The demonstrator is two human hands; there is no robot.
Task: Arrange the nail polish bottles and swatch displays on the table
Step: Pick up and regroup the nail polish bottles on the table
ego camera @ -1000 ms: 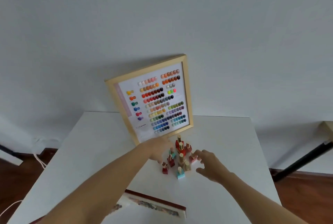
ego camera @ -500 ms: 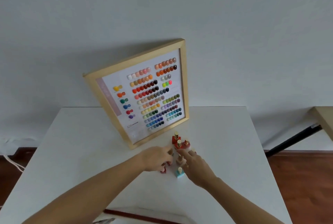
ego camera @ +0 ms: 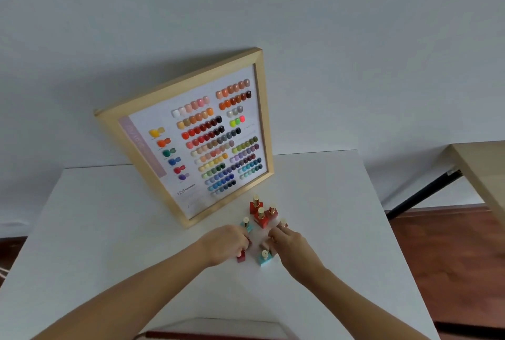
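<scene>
Two hands work a small cluster of nail polish bottles near the middle of the white table (ego camera: 109, 230). Our left hand (ego camera: 224, 246) is curled with its fingers closed around a dark red bottle (ego camera: 241, 257). Our right hand (ego camera: 291, 244) is loosely bent, fingertips touching a pale bottle (ego camera: 264, 244); whether it grips we cannot tell. A teal bottle (ego camera: 265, 257) stands upright just beside it, three red bottles (ego camera: 261, 214) upright beyond, gold caps up. Toward the far edge the wood-framed swatch display (ego camera: 191, 137) leans back, long axis upright, tilted left.
</scene>
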